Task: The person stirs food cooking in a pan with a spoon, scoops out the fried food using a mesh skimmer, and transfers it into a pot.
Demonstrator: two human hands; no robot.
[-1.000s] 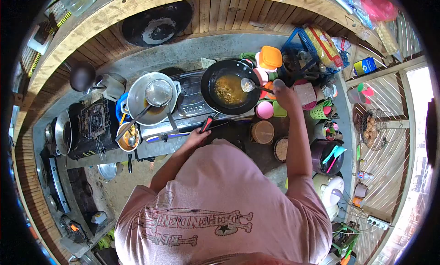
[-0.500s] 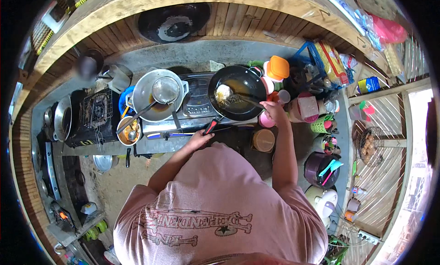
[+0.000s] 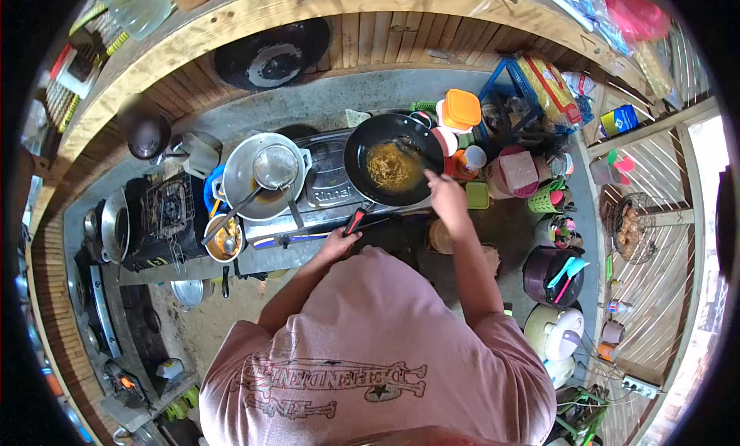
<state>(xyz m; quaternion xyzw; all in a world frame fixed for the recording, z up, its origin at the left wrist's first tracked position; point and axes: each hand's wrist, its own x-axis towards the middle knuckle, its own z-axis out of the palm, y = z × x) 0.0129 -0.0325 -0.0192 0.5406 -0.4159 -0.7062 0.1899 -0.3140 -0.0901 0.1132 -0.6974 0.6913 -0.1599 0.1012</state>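
On the right part of the metal gas stove sits a round black frying pan, with thin yellow-brown shreds at its middle. My left hand has its fingers curled around the red-and-black handle, on the near side. At the pan's right edge, my right hand grips a dark, blurred utensil reaching inside; its exact finger positions I cannot tell.

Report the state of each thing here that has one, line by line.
Frying pan: uncovered, stringy food in liquid
Left hand: closed on the pan's handle
Right hand: gripping a utensil
Utensil: blurred, reaching into pan
Silver pot: uncovered, brown liquid inside
Strainer: resting over the silver pot
Small pot: uncovered, orange food inside
Large wok: against the slatted wall
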